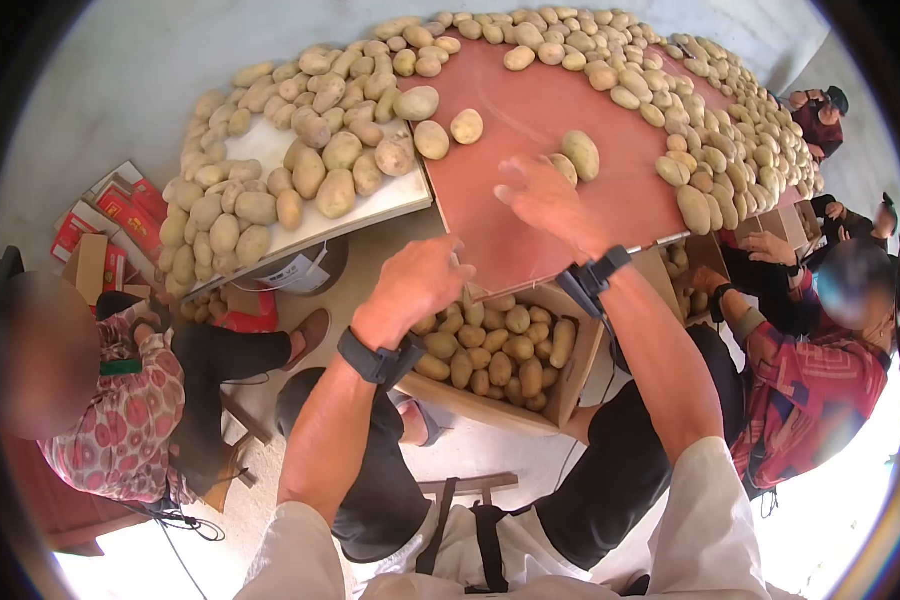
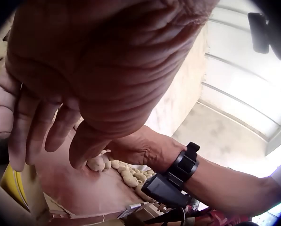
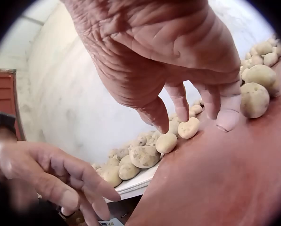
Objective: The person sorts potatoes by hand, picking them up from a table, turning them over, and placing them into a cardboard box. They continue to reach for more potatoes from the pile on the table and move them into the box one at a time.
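- Potatoes (image 1: 715, 130) line the far and right edges of a red-brown board (image 1: 530, 110), whose middle is bare. The board's near edge juts over a cardboard box (image 1: 475, 405).
- A white tabletop (image 1: 266, 143) butts against the board on the left. It carries a thick heap (image 1: 315, 175) of more potatoes around a small bare patch.
- The right hand (image 1: 545, 200) is over the bare part of the board, blurred in the head view, with fingers spread and grasping nothing. In the right wrist view its fingertips (image 3: 227, 117) point down at the red surface; I cannot tell whether they touch it.
- The nearest potato (image 1: 581, 154) lies loose on the board just beyond that hand's fingers, well apart from the rows along the edges.
- The left hand (image 1: 420, 280) is at the board's near edge, above the box, with fingers loosely bent and empty.
- The box is packed with boxed potatoes (image 1: 490, 350) and sits below the board, just in front of the person's knees.
- The floor (image 1: 120, 80) is pale and smooth, and red cartons (image 1: 120, 210) lie on it to the left of the white tabletop.
- A seated person in a flowered top (image 1: 120, 420) is at the left.
- Another seated person in a red checked shirt (image 1: 810, 390) is at the right, close beside the board.
- A black strap (image 1: 375, 360) circles the left wrist, and the right wrist has one like it.
- The wrist views show a pale wall (image 3: 84, 94) behind the tables.
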Tool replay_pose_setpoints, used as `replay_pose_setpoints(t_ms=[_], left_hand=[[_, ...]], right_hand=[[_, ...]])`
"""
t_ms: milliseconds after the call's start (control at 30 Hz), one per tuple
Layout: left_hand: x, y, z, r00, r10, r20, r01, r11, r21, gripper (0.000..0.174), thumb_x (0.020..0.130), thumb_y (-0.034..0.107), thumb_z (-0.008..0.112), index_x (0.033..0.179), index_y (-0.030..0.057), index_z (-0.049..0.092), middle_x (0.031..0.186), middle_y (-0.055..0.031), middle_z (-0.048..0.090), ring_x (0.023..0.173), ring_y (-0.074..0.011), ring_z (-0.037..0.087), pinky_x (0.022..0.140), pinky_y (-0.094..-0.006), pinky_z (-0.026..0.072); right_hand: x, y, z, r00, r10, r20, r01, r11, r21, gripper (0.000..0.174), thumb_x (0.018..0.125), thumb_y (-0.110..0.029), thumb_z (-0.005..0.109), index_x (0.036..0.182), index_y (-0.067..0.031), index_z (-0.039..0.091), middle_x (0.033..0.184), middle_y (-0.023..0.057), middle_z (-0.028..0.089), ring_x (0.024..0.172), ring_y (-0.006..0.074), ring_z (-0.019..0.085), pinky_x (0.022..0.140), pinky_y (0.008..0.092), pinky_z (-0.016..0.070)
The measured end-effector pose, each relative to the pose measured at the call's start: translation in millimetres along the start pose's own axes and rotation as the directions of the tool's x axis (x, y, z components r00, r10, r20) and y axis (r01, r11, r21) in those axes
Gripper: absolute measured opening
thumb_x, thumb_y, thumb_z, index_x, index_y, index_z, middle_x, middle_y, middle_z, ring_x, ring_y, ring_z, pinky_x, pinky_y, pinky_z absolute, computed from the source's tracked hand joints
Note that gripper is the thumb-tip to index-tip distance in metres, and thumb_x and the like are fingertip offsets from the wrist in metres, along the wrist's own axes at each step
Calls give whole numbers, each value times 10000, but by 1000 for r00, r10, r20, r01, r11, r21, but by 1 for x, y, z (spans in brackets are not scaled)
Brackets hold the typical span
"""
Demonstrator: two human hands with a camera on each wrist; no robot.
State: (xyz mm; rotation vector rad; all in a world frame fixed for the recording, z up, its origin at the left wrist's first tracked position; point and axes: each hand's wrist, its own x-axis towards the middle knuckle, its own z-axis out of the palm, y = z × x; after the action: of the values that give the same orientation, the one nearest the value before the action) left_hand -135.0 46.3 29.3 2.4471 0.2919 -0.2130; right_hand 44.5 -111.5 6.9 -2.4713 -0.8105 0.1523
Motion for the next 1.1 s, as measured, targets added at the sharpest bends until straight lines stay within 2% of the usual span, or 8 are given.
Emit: replay_pose_setpoints(t_ms=[133, 200, 233, 300, 500, 567, 833, 1100], left_hand=[[0, -3, 3, 999, 24, -36, -23, 1000, 15, 411, 950, 314, 687, 1225, 9, 691, 1083, -220, 761, 1049, -421, 716, 908, -486, 553], [0, -2, 2, 998, 40, -47, -39, 999, 24, 403, 952, 310, 682, 1223, 12, 689, 1080, -222, 760, 1047, -425, 714, 905, -491, 552], [-1, -1, 0, 999, 23, -45, -22, 1000, 16, 399, 953, 305, 677, 1221, 11, 687, 1075, -229, 757, 1043, -428, 712, 899, -497, 549], [-5, -3, -3, 999, 8, -37, -8, 1000, 12, 394, 954, 301, 672, 1219, 10, 685, 1070, -235, 754, 1039, -431, 709, 894, -502, 546], [-5, -9, -3, 995, 46, -84, -47, 999, -11, 423, 946, 293, 671, 1259, 9, 672, 1055, -244, 748, 1018, -430, 707, 868, -509, 537], [-8, -7, -7, 999, 2, -47, -3, 1000, -22, 440, 942, 297, 669, 1274, 9, 669, 1043, -246, 744, 1011, -437, 704, 868, -509, 540], [-8, -8, -9, 998, -26, -62, 29, 998, 53, 397, 936, 277, 671, 1220, -1, 675, 1061, -269, 738, 1058, -470, 682, 922, -539, 530], [-4, -11, -5, 996, -10, -88, 20, 994, 106, 386, 952, 300, 665, 1242, 45, 683, 1124, -237, 745, 1093, -445, 688, 938, -517, 541]], right_hand=[[62, -13, 27, 993, -114, -30, 113, 993, -33, 569, 932, -409, 705, 1426, -139, 621, 1481, 212, 531, 1381, 405, 496, 1148, 493, 427], [83, -51, 21, 997, 67, 34, -64, 994, -88, 593, 912, -415, 716, 1452, -196, 608, 1515, 178, 496, 1412, 408, 458, 1146, 507, 430], [99, -55, 27, 997, 68, 33, -65, 994, -88, 593, 912, -415, 716, 1452, -196, 608, 1515, 178, 496, 1412, 408, 458, 1146, 507, 430], [122, -62, 39, 986, 108, 130, -101, 993, -58, 600, 902, -370, 675, 1463, -174, 593, 1570, 124, 439, 1511, 405, 333, 1151, 531, 427], [143, -74, 61, 978, 145, 148, -112, 971, -213, 639, 828, -400, 662, 1431, -193, 624, 1518, 106, 482, 1472, 390, 364, 1132, 590, 417], [145, -69, 59, 978, 129, 164, -92, 972, -216, 647, 805, -395, 677, 1419, -194, 634, 1522, 105, 487, 1464, 381, 375, 1134, 554, 427], [79, -33, 45, 990, -37, 134, 66, 973, -220, 671, 840, -435, 688, 1448, -167, 593, 1500, 81, 505, 1446, 370, 394, 1127, 511, 446], [-18, -18, 31, 988, -78, 133, 112, 957, -267, 683, 907, -498, 715, 1457, -126, 556, 1559, 111, 467, 1461, 413, 391, 1179, 510, 400]])
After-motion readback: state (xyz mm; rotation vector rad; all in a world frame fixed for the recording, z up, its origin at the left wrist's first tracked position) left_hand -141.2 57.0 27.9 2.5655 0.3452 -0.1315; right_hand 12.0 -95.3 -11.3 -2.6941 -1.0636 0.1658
